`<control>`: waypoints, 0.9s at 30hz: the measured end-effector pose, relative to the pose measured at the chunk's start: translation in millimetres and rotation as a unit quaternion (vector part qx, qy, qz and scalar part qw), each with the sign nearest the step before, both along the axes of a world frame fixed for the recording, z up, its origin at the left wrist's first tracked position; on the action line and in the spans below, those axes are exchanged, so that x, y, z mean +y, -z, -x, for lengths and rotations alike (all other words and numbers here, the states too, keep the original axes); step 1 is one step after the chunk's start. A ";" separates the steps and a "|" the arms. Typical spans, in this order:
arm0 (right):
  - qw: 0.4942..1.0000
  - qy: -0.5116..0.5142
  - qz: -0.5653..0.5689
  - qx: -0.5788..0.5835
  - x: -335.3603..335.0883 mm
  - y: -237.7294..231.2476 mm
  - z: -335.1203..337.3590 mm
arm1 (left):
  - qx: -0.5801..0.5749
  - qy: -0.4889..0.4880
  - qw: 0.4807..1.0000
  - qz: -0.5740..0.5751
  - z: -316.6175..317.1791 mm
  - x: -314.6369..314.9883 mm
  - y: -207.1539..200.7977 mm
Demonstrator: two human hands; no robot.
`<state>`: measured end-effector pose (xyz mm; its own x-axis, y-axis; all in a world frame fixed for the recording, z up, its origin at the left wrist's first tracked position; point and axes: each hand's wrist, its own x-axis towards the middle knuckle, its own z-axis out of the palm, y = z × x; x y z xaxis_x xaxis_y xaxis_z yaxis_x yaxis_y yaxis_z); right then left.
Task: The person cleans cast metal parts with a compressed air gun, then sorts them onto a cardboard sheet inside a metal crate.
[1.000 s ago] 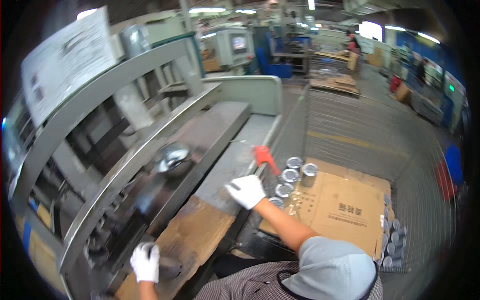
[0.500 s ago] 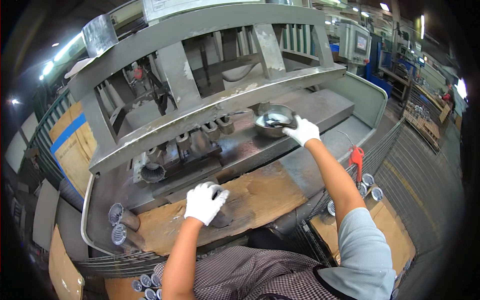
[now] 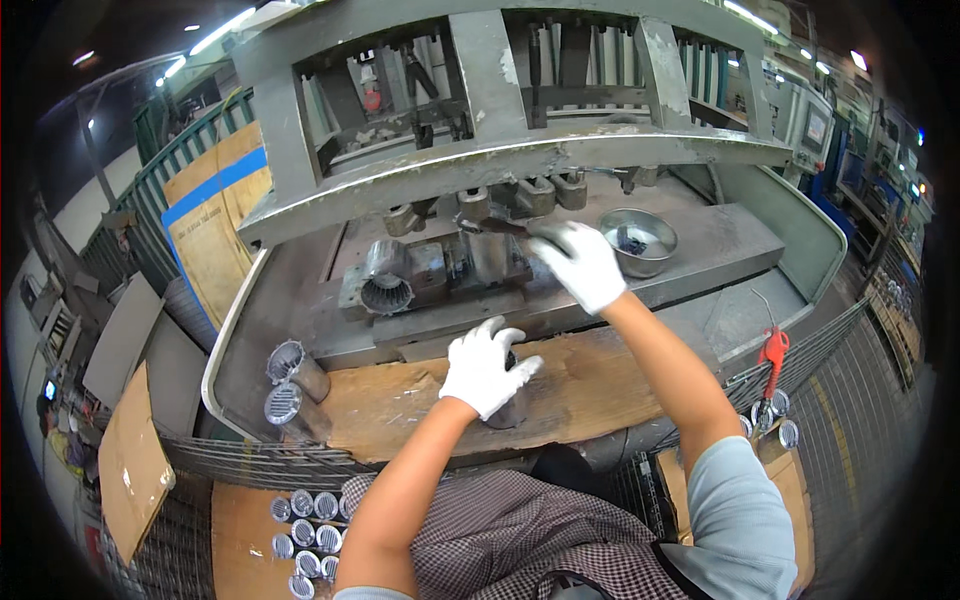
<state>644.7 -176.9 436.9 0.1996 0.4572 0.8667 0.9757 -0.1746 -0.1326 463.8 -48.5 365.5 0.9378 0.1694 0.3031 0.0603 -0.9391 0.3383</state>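
My left hand [image 3: 485, 368], in a white glove, is curled round the upper part of a dark metal cylinder [image 3: 508, 408] standing on the wooden board. Also gloved in white, my right hand [image 3: 580, 265] reaches over the machine bed beside the clamped fixture [image 3: 490, 262]. A dark, narrow brush-like tool [image 3: 488, 226] sticks out to the left from its fingers; its exact kind is hard to make out. Right of that hand sits a metal bowl [image 3: 640, 245] with whitish liquid and something dark in it. A ribbed hollow cylinder [image 3: 387, 285] lies in the fixture's left end.
A heavy grey machine frame [image 3: 520, 165] spans above the fixture. Two metal cylinders [image 3: 290, 400] stand at the left end of the wooden board [image 3: 590, 375]. A red air gun [image 3: 773, 350] hangs on the wire mesh at right. Several finished-looking cylinders [image 3: 303, 533] stand on cardboard below left.
My right hand has left the bowl and moved left to the fixture with the dark tool. My left hand stays on the cylinder. The whole view has shifted.
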 end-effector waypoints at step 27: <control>0.865 0.459 0.085 0.186 -160.4 77.3 -94.5 | 0.152 -0.008 0.986 -0.072 58.9 4.8 -10.2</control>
<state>739.2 -337.3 359.6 0.7962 0.0731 0.6006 0.3113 -0.9007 -0.3031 404.9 -43.7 375.7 0.9866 0.1606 0.0297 0.1537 -0.9743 0.1648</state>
